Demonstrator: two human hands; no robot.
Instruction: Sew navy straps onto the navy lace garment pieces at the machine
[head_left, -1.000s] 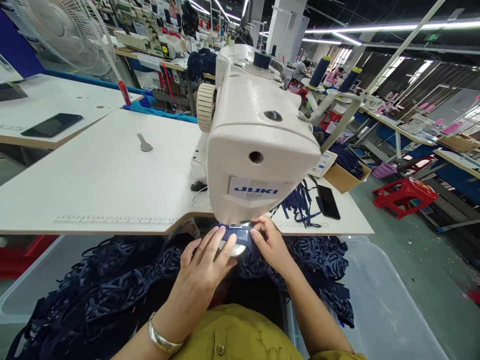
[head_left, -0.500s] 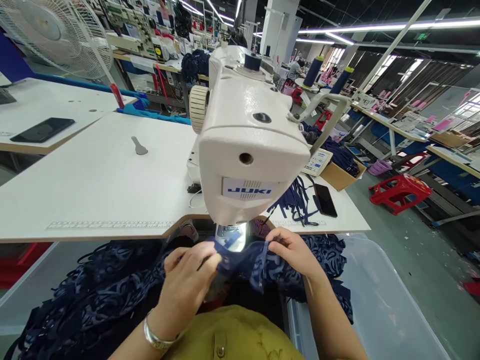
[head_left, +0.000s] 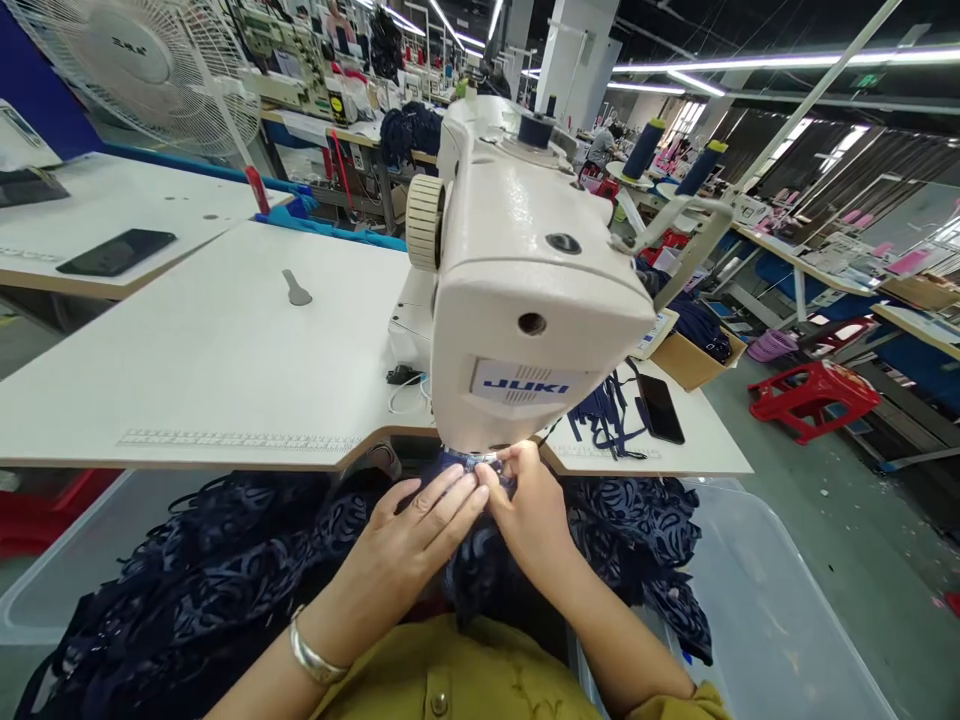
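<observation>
A piece of navy patterned fabric (head_left: 472, 575) hangs from under the head of a white JUKI sewing machine (head_left: 540, 300). My left hand (head_left: 424, 530) lies on the fabric just in front of the needle area, its fingers stretched out and the thumb apart. Beside it, my right hand (head_left: 532, 510) pinches the fabric between thumb and fingers, close under the machine head. The fingertips of both hands nearly meet. The needle itself is hidden behind the machine head and my fingers.
Piles of navy patterned pieces (head_left: 217, 570) spread over a clear plastic bin (head_left: 780, 590) below the table (head_left: 225, 370). On the tabletop are a metal tool (head_left: 296, 290), navy straps (head_left: 607, 415) and a phone (head_left: 660, 408). A fan (head_left: 142, 70) stands at left, a red stool (head_left: 814, 395) at right.
My hands have drawn together under the machine head, bringing the fabric in close to the needle area. My left hand has gone from a closed grip to stretched fingers. The view has shifted slightly.
</observation>
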